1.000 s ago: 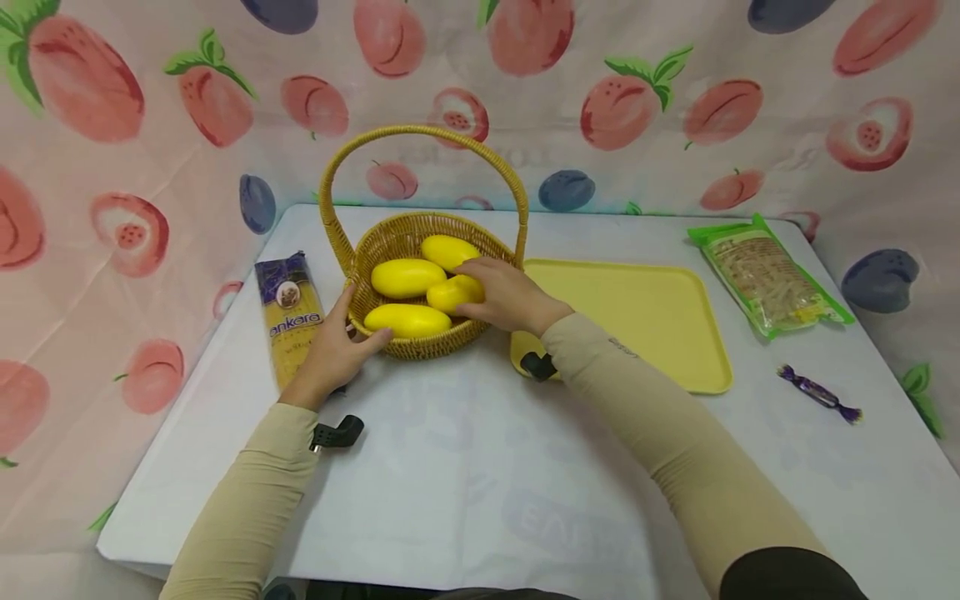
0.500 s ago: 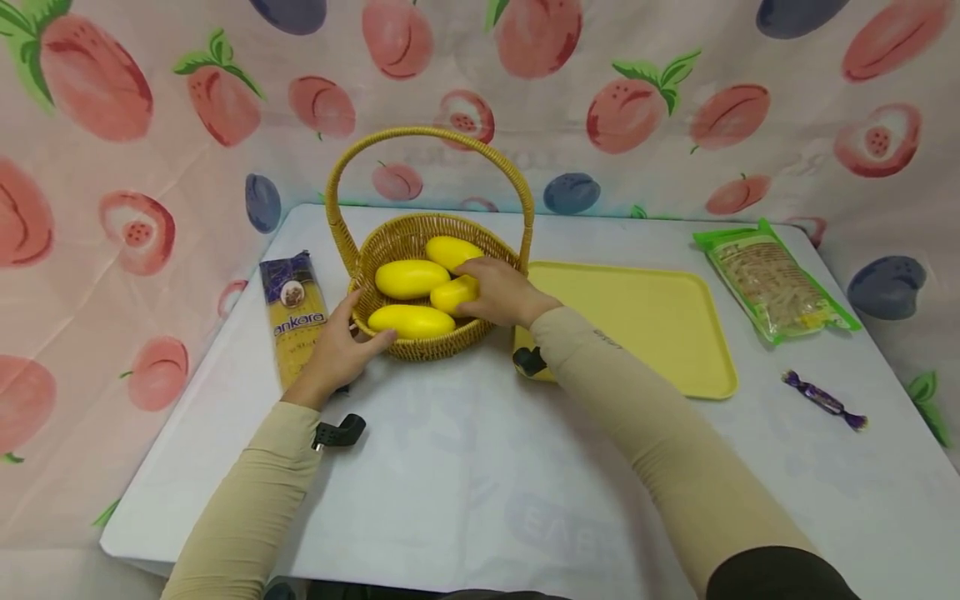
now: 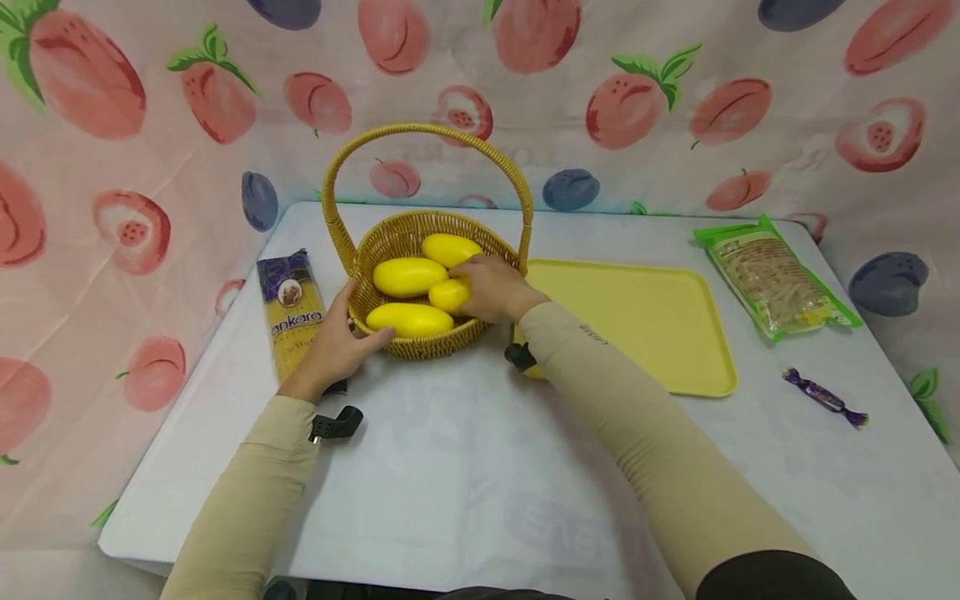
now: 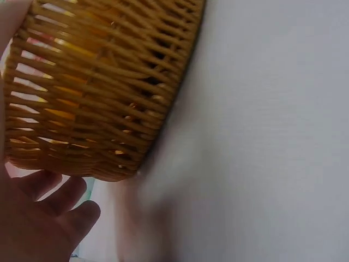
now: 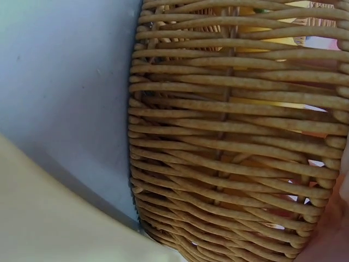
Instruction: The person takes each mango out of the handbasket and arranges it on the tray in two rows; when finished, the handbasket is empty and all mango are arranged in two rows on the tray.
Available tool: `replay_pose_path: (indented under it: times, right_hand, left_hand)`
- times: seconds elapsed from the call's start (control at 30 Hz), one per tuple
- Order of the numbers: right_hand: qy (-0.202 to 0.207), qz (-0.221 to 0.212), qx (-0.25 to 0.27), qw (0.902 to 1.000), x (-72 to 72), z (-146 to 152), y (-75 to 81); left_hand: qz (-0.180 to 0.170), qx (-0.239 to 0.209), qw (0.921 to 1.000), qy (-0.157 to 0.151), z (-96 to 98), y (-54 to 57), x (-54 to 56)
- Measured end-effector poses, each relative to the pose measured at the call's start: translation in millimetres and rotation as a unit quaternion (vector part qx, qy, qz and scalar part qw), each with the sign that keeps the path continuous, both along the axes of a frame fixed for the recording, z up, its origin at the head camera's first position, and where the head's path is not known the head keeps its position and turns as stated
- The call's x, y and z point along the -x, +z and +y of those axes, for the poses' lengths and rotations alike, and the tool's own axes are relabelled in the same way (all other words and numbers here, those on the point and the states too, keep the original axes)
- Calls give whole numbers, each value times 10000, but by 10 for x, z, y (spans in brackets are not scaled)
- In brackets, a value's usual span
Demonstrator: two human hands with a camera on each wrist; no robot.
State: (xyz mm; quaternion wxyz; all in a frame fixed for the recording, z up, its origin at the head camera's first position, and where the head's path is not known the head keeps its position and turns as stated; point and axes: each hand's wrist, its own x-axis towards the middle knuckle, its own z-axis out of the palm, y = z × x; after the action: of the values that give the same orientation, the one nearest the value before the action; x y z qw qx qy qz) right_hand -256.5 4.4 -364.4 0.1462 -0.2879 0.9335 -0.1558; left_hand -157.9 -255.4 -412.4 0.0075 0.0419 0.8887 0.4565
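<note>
The left hand (image 3: 330,346) rests at the basket's left side, thumb and fingers spread apart along the rim; seen from the left wrist, its other fingers are loosely bent below the woven wall. The basket (image 3: 427,346) stands upright between the two hands, its handle (image 3: 427,129) arching beyond them. The right hand (image 3: 495,287) reaches over the right rim and pinches the gripped fruit (image 3: 448,296), fingers on the far side and thumb on the near side; that yellow fruit lies inside the basket, its right end hidden by the hand. Three more yellow fruits lie in there: the near fruit (image 3: 408,320) just beyond the left thumb, the middle fruit (image 3: 409,277) farther off between the hands, and the far fruit (image 3: 450,249) just past the right fingers. Left of the left hand lies a packet (image 3: 292,325) marked "ankara", partly covered by that hand. The tray (image 3: 630,325), yellow and flat, is right of the right hand, partly under the right sleeve (image 3: 637,433). Well to the right of the right hand lie a green-edged bag (image 3: 776,283) and, nearer the person, a purple candy (image 3: 825,398). The white table (image 3: 420,500) extends under both forearms.
</note>
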Motion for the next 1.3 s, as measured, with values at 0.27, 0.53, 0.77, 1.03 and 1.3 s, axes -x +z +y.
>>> replay_pose_path:
  times: [0.27, 0.53, 0.77, 1.03, 1.3]
  right_hand:
    - [7, -83, -219, 9997, 23, -18, 7]
    - [-8, -38, -62, 10000, 9, -7, -5]
    - [-48, 140, 358, 9993, -23, 27, -31]
    - [68, 591, 985, 9934, -77, 79, 10]
    - [245, 950, 1445, 9846, -232, 172, 320]
  left_hand:
    - [-110, -136, 9998, -52, -21, -4, 68]
    - [-243, -351, 9991, 28, -17, -14, 51]
    - [-305, -330, 9990, 81, -9, -21, 49]
    - [-271, -497, 9984, -2, -25, -35, 65]
    - [-317, -337, 9989, 28, -31, -21, 73]
